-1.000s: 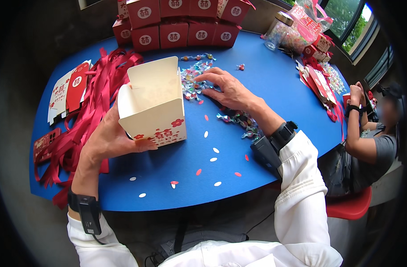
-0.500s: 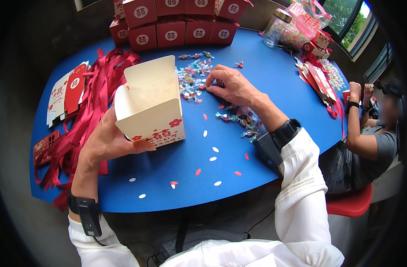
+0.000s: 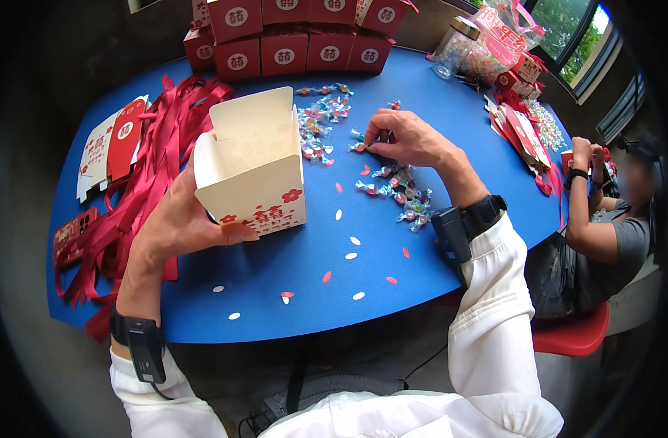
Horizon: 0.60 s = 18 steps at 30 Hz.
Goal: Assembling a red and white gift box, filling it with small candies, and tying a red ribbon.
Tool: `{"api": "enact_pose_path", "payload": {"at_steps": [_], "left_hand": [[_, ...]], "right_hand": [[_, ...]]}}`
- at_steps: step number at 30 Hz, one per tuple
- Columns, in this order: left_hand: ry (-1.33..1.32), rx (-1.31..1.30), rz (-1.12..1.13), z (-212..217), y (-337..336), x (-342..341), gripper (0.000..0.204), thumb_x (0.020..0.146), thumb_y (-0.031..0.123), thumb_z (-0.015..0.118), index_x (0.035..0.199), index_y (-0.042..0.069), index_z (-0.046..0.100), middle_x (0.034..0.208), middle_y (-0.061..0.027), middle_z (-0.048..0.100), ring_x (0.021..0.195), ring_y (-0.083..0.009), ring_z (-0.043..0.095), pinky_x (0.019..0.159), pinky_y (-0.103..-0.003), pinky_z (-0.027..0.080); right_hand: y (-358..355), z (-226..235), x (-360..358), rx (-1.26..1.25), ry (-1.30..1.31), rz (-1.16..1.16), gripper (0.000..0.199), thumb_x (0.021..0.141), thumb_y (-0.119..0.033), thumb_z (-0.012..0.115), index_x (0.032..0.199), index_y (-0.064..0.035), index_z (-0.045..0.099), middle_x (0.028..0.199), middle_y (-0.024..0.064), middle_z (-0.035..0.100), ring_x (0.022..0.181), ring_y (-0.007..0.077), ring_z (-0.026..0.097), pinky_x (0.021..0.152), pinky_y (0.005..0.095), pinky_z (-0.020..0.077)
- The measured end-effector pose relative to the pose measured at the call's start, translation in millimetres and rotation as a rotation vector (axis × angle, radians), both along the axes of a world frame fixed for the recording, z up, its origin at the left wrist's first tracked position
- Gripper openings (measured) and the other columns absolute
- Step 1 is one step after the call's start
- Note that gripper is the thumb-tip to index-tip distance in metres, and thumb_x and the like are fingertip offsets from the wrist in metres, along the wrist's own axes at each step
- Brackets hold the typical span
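Left hand [image 3: 177,223] grips open cream cardboard gift box [image 3: 252,171] at frame centre-left, inside hidden | right hand [image 3: 405,137] pinches small foil-wrapped candy [image 3: 358,147] among shiny scattered sweets [image 3: 401,191] | round blue table [image 3: 392,255], glossy red ribbons [image 3: 140,146] upper left.

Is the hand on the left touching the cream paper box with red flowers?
Touching. The head view shows the left hand wrapped round the open cream paper box with red flowers, thumb pressed along its lower front edge, holding it above the blue table.

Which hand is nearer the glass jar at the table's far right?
Right. The right hand pinches candy mid-table, below-left of the glass jar; the left hand holds the cream box farther left.
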<state>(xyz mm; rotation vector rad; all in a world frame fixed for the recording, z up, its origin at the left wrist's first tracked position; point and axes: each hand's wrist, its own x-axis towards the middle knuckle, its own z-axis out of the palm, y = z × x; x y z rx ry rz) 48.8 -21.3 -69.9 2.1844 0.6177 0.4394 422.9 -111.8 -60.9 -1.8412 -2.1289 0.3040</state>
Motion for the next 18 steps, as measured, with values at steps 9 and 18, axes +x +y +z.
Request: {"api": "enact_pose_path", "payload": {"at_steps": [9,18], "left_hand": [[0.001,-0.039,0.027,-3,-1,-2,0.109,0.057,0.018,0.097,0.147,0.007,0.038,0.138,-0.0134,0.056,0.129,-0.0278,0.054,0.109,-0.044,0.044],[0.072,-0.057,0.089,5,-5,3,0.104,0.057,0.014,0.097,0.144,0.004,0.042,0.132,-0.0141,0.06,0.122,-0.0262,0.059,0.104,-0.042,0.048]], "right_hand": [[-15,23,-1,-0.219,-0.06,0.0,0.028,0.083,-0.029,0.079,0.1,-0.0072,0.073,0.095,0.0095,0.065,0.087,0.0231,0.065,0.078,0.0377,0.0533],[4,-14,-57,0.286,0.202,0.155,0.033,0.09,-0.017,0.073,0.123,-0.0139,0.068,0.115,0.0103,0.062,0.106,0.0236,0.062,0.09,0.0354,0.0554]]}}
